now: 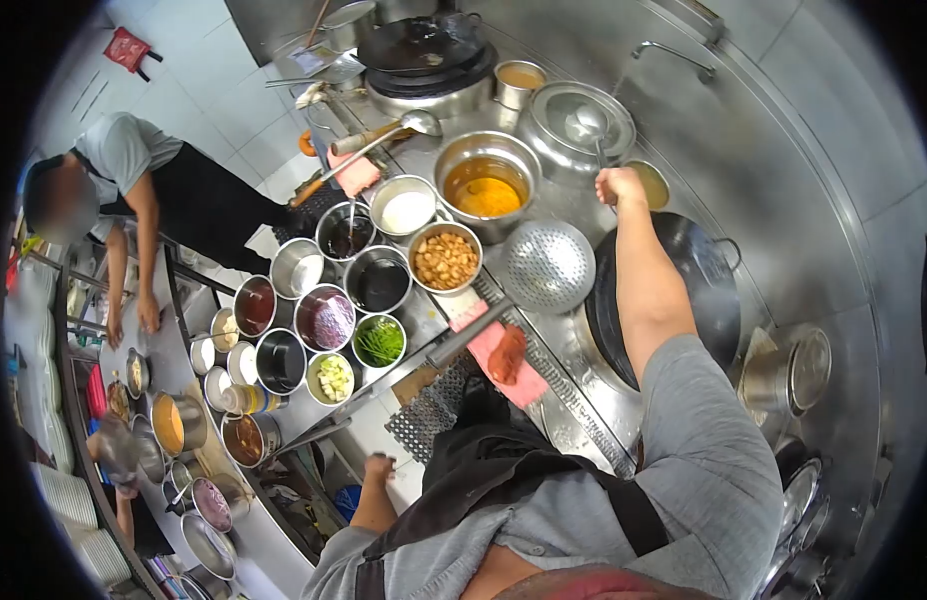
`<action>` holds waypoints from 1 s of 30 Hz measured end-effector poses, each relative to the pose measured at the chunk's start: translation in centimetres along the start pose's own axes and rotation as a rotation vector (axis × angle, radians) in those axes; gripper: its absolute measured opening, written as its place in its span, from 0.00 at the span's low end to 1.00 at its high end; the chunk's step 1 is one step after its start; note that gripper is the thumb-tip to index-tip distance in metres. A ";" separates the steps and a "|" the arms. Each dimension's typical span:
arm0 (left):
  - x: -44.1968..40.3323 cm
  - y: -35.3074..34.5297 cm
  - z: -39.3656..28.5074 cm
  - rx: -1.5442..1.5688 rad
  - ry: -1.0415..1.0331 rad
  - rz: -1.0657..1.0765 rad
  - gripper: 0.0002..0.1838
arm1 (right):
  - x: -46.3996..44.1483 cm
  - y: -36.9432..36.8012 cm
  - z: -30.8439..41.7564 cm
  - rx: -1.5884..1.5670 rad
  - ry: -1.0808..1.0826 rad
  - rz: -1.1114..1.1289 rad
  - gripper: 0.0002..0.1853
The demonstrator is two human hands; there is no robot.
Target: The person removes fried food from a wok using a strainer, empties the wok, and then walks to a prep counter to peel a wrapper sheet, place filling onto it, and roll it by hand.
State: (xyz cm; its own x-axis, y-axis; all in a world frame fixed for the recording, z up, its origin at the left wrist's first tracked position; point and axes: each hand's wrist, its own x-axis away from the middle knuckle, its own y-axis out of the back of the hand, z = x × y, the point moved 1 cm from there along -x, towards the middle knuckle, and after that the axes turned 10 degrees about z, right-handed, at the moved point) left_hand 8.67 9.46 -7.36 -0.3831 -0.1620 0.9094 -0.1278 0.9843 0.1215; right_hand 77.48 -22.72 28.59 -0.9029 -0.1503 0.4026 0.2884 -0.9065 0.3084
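Note:
My right arm reaches out over the wok (689, 290). The right hand (619, 187) is closed around the handle of a metal ladle (590, 120), whose bowl is over the lidded steel pot (554, 105). Just beside this hand is a container of yellowish liquid (648, 186). My left hand (381, 466) hangs low at my side, fingers curled, with nothing visible in it. A perforated strainer (548, 266) lies left of the wok, its handle crossing a pink cloth (524, 385). Nearby stand a pot of amber liquid (487, 188) and a bowl of browned chunks (445, 258).
Several ingredient pots crowd the left counter, including chopped greens (379, 341) and a dark sauce (378, 286). A second wok (421, 45) stands at the back, and a faucet (674, 58) on the wall. A co-worker (149, 165) leans over another counter at left.

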 end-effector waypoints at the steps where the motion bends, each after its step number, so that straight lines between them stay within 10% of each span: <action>1: 0.7 0.6 1.1 -0.128 0.184 -0.077 0.11 | -0.8 -0.2 0.1 -0.465 0.040 0.067 0.03; 9: 9.6 2.7 -5.2 -0.633 0.555 -0.272 0.17 | -0.9 5.4 1.1 -1.227 0.136 -0.054 0.06; 12: 4.7 4.0 -8.8 -0.608 0.073 -0.042 0.09 | 0.9 10.5 -0.5 -1.291 0.366 -0.156 0.04; 23: 0.5 -0.7 -15.5 -0.242 -0.048 0.206 0.24 | 19.5 30.9 -17.7 -0.077 -0.138 -0.502 0.05; 25: 0.3 -2.0 -15.1 -0.257 -0.026 0.225 0.26 | 24.0 32.9 -21.9 0.470 -0.281 -0.560 0.08; 30: 0.1 -5.7 -16.2 -0.422 0.010 0.214 0.25 | 37.8 31.1 -24.2 0.721 -0.517 -0.532 0.12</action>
State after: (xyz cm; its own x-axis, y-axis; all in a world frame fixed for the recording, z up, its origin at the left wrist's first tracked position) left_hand 24.17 5.00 -1.47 -0.3510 0.0461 0.9352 0.3366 0.9383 0.0801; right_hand 44.57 -66.11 32.59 -0.7714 0.5428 0.3321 0.1686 -0.3289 0.9292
